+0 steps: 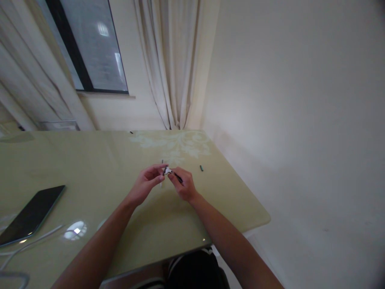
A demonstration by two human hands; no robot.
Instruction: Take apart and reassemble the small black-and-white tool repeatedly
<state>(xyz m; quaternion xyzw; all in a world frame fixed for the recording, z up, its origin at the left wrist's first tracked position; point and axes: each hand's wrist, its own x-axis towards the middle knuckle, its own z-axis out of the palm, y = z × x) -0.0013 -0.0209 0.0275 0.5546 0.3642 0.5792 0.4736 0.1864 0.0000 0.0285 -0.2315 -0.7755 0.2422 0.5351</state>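
My left hand (147,182) and my right hand (184,185) meet above the table. Between their fingertips is a small white-and-black piece (167,171), too small to name, pinched by the left thumb and fingers. A slim black handle (179,178) is gripped in my right hand, its tip end meeting the white piece; whether the two are joined I cannot tell. Partly hidden behind the left fingertips, a thin pale stick (161,185) lies on the table. To the right of my hands lies a short dark green cylinder-like piece (201,168).
The glossy greenish table (234,208) has a wall (300,120) along its right side. On the left lie a dark tablet (31,214) and a white cable (36,242). A tiny dark piece (131,132) sits at the far edge, before the curtain (173,64).
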